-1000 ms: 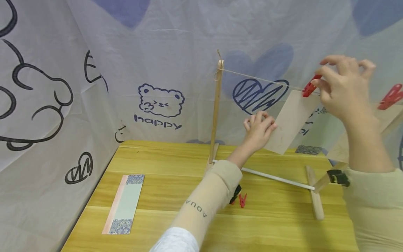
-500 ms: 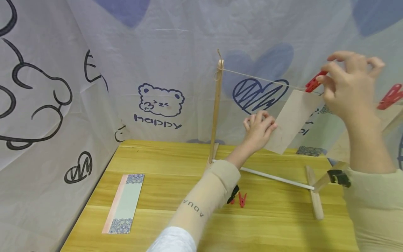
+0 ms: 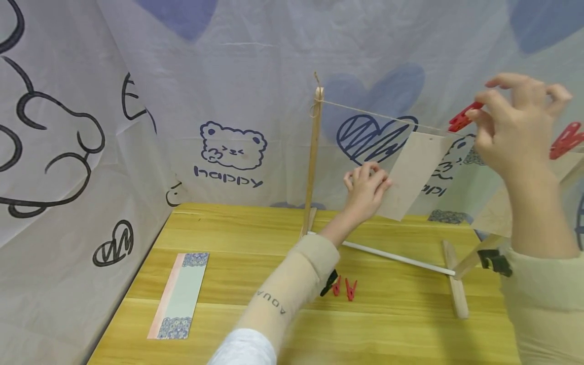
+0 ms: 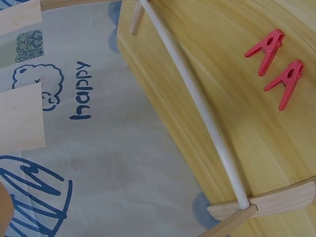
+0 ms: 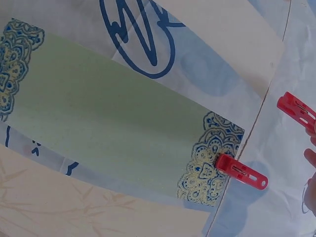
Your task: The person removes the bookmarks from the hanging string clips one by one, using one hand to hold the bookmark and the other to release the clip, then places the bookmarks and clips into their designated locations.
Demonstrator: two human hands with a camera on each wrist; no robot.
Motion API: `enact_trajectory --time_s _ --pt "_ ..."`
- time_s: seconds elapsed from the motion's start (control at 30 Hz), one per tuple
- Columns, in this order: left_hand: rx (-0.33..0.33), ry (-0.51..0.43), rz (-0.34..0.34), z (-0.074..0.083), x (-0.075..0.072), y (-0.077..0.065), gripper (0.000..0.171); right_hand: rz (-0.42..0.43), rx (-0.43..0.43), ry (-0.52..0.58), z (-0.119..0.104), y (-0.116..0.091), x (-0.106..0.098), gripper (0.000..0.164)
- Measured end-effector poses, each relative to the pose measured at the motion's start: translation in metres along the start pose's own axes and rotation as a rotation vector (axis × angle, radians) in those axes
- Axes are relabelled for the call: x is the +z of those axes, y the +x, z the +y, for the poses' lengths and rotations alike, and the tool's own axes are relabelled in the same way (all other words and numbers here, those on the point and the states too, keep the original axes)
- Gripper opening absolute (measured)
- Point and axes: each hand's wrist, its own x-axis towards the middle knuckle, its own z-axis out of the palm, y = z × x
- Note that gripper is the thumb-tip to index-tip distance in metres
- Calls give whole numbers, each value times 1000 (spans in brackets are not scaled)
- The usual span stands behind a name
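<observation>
My left hand pinches a plain pale card by its left edge, hanging tilted just under the string. A small hole shows near the card's top. My right hand pinches a red clothespin, slightly above and to the right of the card, apart from it. The right wrist view has this clothespin off the string, beside fingertips at the right edge. Another red clothespin clips a green card with lace-patterned ends to the string.
Two red clothespins lie on the wooden table. A patterned bookmark-like card lies at the left. The string runs from a wooden post; a white rod joins the stand's feet. A printed cloth hangs behind.
My right hand has moved right and a little up with the clothespin, which has come away from the card's top edge. My left hand and the card have shifted slightly left.
</observation>
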Motion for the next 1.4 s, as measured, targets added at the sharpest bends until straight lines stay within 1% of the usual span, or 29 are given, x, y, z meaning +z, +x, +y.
enact_trajectory --time_s 0.1,0.33,0.43,0.53,0.67,0.87,0.93,1.0,1.17,1.3,1.37,1.4 --pt "7 7 12 -1 -1 -1 18 10 3 5 -1 -2 -1 26" --pt "43 10 45 -6 -7 -6 17 -45 24 -27 -3 -11 -8 28" --pt "49 9 61 -9 -10 -8 17 -19 34 -24 -3 -16 -8 29" --pt "56 16 76 -13 -12 -9 16 34 31 -7 -3 -21 -7 30" --pt "71 10 86 -18 -17 -11 15 34 26 5 -3 -27 -8 32" --pt "89 5 84 -25 -24 -17 15 54 27 36 -2 -36 -6 27" --pt "88 14 86 -28 -26 -19 15 31 23 20 -1 -39 -5 29" --pt "87 24 88 -30 -27 -21 15 26 18 12 -1 -43 -4 31" --pt "96 24 95 -35 -32 -27 14 44 4 21 -2 -52 3 39" --pt "103 12 100 -39 -35 -31 14 -18 1 -4 -4 -58 3 46" --pt "102 2 101 -41 -37 -33 14 -25 -8 -13 -5 -60 4 46" --pt "102 -2 101 -42 -37 -33 14 -14 -12 -11 -6 -62 6 46"
